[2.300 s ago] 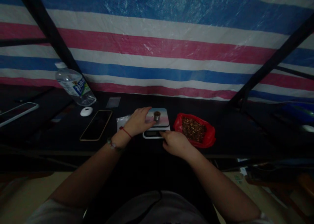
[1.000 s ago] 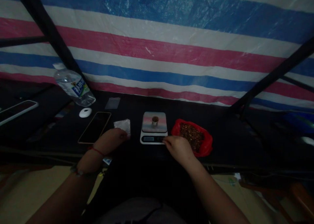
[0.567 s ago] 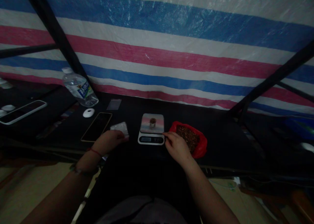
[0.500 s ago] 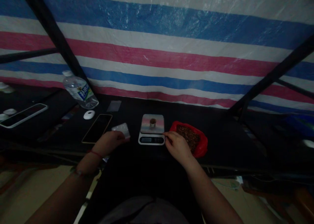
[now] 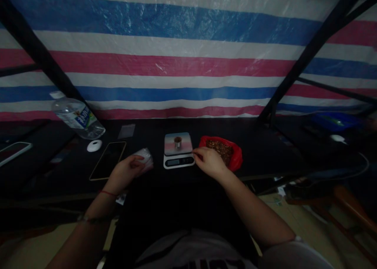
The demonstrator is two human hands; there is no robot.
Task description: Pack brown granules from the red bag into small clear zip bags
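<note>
Left hand (image 5: 125,171): closed on small clear plastic bags (image 5: 143,158), lifted slightly off black table (image 5: 265,159), left of digital scale (image 5: 178,156). Right hand (image 5: 207,161): fingers curled and pinched together at right front corner of scale, just beside red bag of brown granules (image 5: 221,153); whether anything is pinched between fingertips cannot be told in this dim view.

Small metal cup (image 5: 177,141): upright at centre of scale platform, contents brownish.

For clean work at this step: separate a single bag with thumb and forefinger, keep remaining bags clamped against palm. Keep both hands off platform so that display reading stays true. Keep right wrist low and clear of red bag rim to avoid spilling granules.

Pose: both forearms extended forward from body, converging on scale; left wrist bent inward, palm turned toward centre, red cord at wrist; right palm down, knuckles raised.

Phone (image 5: 107,165), white round object (image 5: 94,145) and water bottle (image 5: 75,116) further left.
</note>
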